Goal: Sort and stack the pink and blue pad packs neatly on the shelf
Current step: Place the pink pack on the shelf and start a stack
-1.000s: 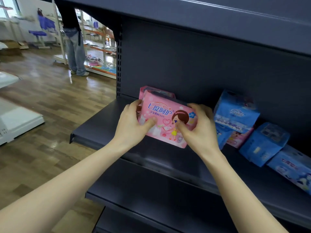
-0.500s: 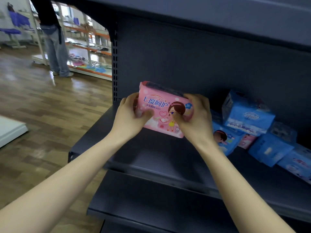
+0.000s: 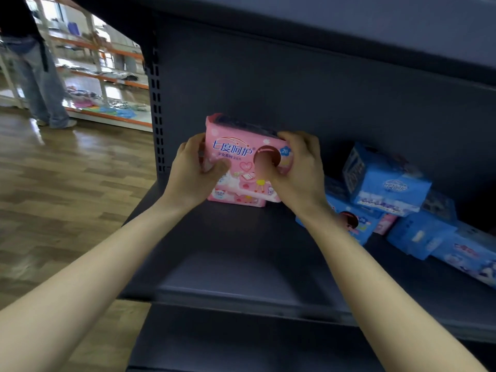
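Mostly pink pack (image 3: 236, 153), blue lettering, heart print

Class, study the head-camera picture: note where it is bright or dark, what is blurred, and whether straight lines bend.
Head view: daylight glares behind the far racks and sheens the wood floor; the shelf bay is dim. Head view: the pink pack reads sharp, the blue packs softer, forearms smeared. Head view: the shelf above slants, barely bows.
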The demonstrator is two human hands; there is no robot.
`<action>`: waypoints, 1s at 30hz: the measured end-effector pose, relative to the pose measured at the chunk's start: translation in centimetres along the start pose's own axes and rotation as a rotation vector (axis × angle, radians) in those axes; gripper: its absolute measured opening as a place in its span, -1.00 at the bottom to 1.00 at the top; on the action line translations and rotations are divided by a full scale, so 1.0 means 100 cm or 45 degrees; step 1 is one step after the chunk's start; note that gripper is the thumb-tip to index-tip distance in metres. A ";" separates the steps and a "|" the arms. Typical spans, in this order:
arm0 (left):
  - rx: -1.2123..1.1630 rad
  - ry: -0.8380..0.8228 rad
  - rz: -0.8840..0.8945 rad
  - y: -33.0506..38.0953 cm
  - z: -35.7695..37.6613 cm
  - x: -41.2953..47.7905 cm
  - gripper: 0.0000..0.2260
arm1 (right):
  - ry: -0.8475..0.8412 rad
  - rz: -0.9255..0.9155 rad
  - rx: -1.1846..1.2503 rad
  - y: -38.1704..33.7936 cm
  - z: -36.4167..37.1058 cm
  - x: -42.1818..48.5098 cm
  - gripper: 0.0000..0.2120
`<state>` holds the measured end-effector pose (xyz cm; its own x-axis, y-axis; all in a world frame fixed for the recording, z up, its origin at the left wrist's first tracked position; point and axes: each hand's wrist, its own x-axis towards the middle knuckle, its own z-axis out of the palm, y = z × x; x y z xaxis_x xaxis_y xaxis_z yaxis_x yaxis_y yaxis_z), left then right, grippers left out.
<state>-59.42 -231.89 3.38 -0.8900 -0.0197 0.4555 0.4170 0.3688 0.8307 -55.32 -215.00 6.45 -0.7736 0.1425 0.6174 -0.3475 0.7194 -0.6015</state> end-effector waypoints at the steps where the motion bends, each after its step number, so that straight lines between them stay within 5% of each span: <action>1: -0.005 -0.003 0.007 -0.001 0.000 0.004 -0.42 | -0.004 -0.009 -0.007 0.001 0.002 0.004 -0.53; 11: 0.124 -0.037 0.001 0.012 -0.014 0.048 -0.47 | -0.143 -0.103 -0.230 0.001 0.010 0.050 -0.39; 30: 0.157 0.031 -0.002 0.000 -0.002 0.063 -0.48 | -0.183 -0.150 -0.356 0.025 0.028 0.073 -0.43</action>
<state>-64.97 -232.16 6.32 -0.8854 -0.0423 0.4629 0.3883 0.4799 0.7867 -63.30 -214.08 8.06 -0.8108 -0.0358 0.5843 -0.2953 0.8868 -0.3555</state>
